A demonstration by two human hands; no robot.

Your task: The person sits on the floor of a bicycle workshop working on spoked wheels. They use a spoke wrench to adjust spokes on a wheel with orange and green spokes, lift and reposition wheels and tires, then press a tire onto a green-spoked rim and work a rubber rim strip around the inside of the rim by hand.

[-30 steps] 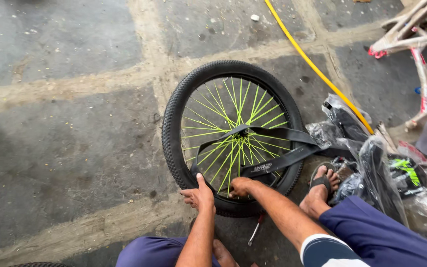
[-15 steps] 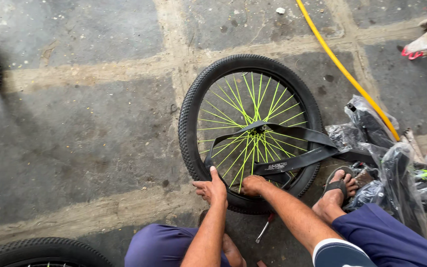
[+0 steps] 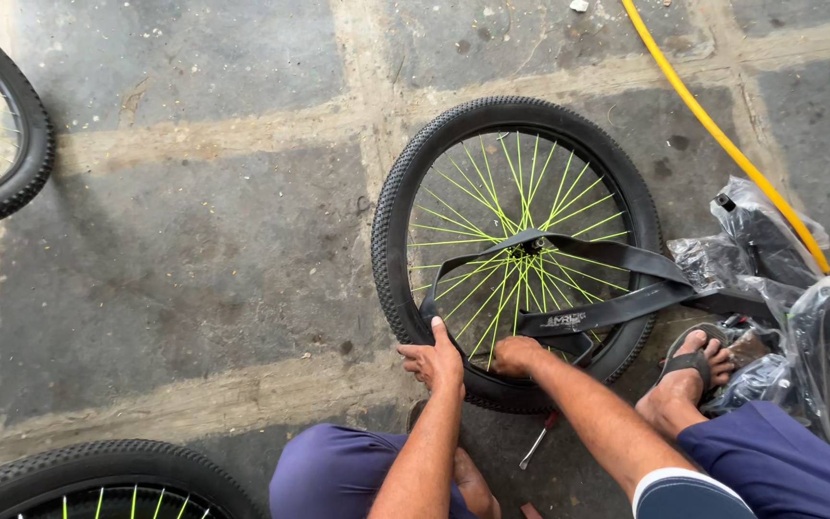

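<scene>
A bicycle wheel [image 3: 521, 252] with a knobby black tyre and bright green spokes lies flat on the concrete floor [image 3: 184, 250], right of centre. A limp black inner tube [image 3: 588, 288] is draped across its hub and trails off to the right.

Both hands work at the near edge of the wheel, side by side but not touching. The left hand [image 3: 434, 360] presses on the tyre with its fingers spread, gripping nothing. The right hand [image 3: 514, 356] is curled over the rim just beside it; whether it clamps the tyre bead or the tube cannot be told.

A sandalled foot [image 3: 692, 363] rests at the wheel's near right. Farther right lie crumpled plastic bags [image 3: 780, 288], and a yellow hose [image 3: 722, 139] runs diagonally past them. Two more wheels show: one at the far left edge [image 3: 2, 135], one at the near left [image 3: 98, 481]. A small metal tool [image 3: 536, 444] lies on the floor near the person's knee.
</scene>
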